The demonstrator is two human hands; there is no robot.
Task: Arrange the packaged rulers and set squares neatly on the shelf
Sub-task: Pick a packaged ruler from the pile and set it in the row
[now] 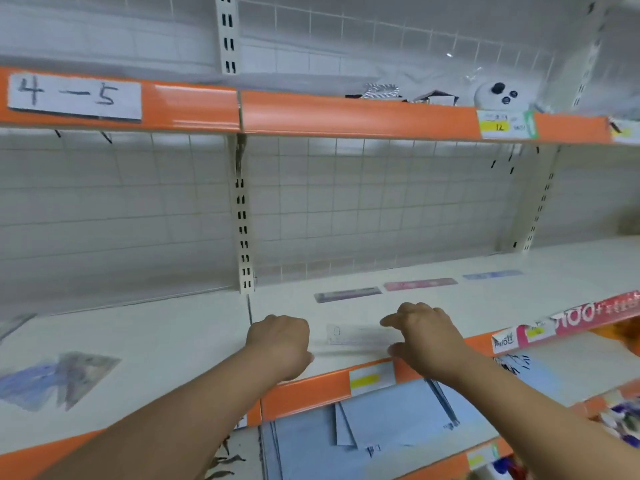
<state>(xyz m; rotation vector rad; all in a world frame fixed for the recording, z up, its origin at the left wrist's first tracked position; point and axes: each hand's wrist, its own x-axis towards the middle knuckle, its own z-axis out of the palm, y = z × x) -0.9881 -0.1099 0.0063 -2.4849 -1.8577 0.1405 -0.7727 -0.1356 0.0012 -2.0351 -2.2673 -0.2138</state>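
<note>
Forearms (166,420) rise from the bottom edge to the shelf (450,296), a pale board with an orange front strip, where both hands work; below the hands, one level down, lie blue sheets (381,420); well to the left of the left hand (280,344), two set squares (59,379) lie flat in wrappers, overlapping and askew; beyond the hands, toward the back grid, three packaged rulers lie end to end in a rough row: the dark ruler (347,294) beyond the gap between the hands, the pink ruler (420,284) beyond the right hand (426,337), and the blue ruler (491,274) farther right again; between the hands lies the clear ruler (356,336), flat on the board near the front strip, and blurred.

The right hand spans its right end, forefinger at the far edge and thumb at the near edge, in what looks like a narrow pinch; the left hand is curled knuckles-up just off the left end with its fingertips hidden, so I cannot tell whether it holds anything.

The step in hand looks like setting this ruler down squarely in front of the back row; next, I judge, it needs releasing and nudging parallel to the strip; then a long reach left for the set squares, which want straightening.
</note>
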